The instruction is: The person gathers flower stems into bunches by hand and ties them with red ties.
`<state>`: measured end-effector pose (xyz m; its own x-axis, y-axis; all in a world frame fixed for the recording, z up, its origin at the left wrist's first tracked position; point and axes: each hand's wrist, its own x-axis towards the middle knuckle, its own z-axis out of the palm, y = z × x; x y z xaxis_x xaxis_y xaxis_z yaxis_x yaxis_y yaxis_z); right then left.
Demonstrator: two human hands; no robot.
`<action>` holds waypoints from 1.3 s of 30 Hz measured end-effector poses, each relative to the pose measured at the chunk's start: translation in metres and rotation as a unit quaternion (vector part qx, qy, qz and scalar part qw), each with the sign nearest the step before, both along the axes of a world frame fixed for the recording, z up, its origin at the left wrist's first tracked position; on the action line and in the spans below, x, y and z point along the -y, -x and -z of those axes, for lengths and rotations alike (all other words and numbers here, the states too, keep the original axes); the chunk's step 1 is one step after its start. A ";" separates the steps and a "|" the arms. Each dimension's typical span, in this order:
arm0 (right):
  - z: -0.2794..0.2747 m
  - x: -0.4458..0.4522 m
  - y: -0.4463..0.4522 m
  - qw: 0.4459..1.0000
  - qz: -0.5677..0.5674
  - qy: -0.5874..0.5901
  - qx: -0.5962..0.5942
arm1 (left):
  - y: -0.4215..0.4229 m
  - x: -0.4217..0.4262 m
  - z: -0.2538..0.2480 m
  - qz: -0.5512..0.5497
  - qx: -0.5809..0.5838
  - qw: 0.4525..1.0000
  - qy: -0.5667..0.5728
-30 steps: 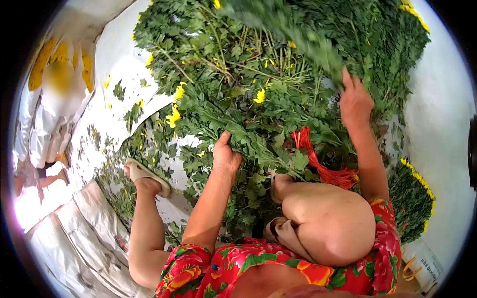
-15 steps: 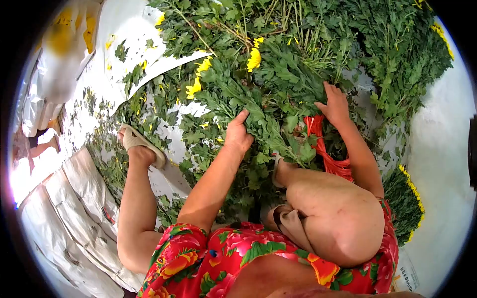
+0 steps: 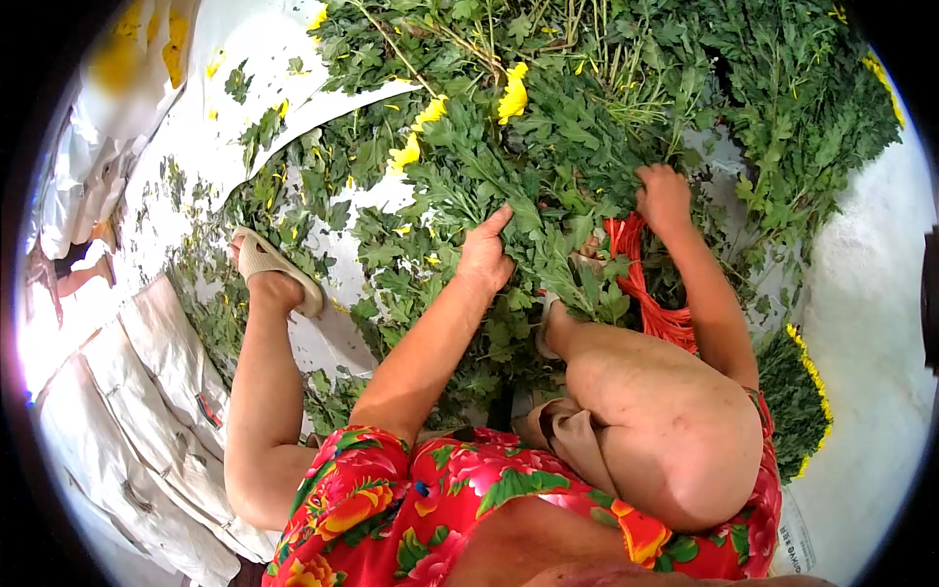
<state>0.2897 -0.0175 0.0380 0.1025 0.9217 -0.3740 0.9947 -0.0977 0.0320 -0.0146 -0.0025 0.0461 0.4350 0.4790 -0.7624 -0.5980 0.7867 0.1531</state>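
My left hand (image 3: 486, 256) is closed around leafy chrysanthemum stems (image 3: 479, 181), thumb pointing up along them. Yellow chrysanthemum blooms (image 3: 514, 93) show at the far end of this foliage. On the other side, my right hand (image 3: 665, 203) has its fingers curled over at the edge of the chrysanthemum leaves; its fingertips are partly hidden and what they grip is unclear. A bundle of red plastic string (image 3: 641, 284) hangs just below and left of my right hand, over by my bent knee.
Heaped chrysanthemum stems (image 3: 606, 49) fill the far side. A bunch with yellow heads (image 3: 802, 401) lies at the right beside a white sheet (image 3: 871, 274). White wrapped bundles (image 3: 147, 421) lie at the left. Loose leaves (image 3: 201, 279) litter the white ground by my sandalled foot (image 3: 274, 274).
My left hand has shifted slightly right and up with the stems, and the yellow blooms have moved up and right. My right hand's fingers have curled in, its thumb no longer sticking out.
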 end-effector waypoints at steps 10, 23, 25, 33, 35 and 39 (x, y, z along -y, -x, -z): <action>-0.027 0.005 -0.003 0.988 0.093 0.041 -0.120 | -0.014 -0.005 -0.002 -0.008 -0.011 1.000 0.009; -0.077 0.017 0.063 0.917 0.190 -0.138 -0.323 | -0.034 -0.011 -0.015 -0.050 0.019 0.997 -0.052; -0.072 0.031 0.086 0.908 0.189 -0.096 -0.361 | -0.039 -0.014 -0.027 -0.048 0.000 0.998 -0.045; -0.057 0.071 0.115 0.874 0.145 -0.104 -0.452 | -0.010 0.003 -0.032 -0.037 0.065 0.996 -0.053; -0.057 0.074 0.115 0.872 0.120 -0.018 -0.475 | 0.009 0.007 -0.023 -0.044 0.188 0.978 -0.084; -0.049 0.072 0.120 0.889 0.020 0.000 -0.457 | 0.023 0.010 -0.008 0.014 0.102 0.991 -0.086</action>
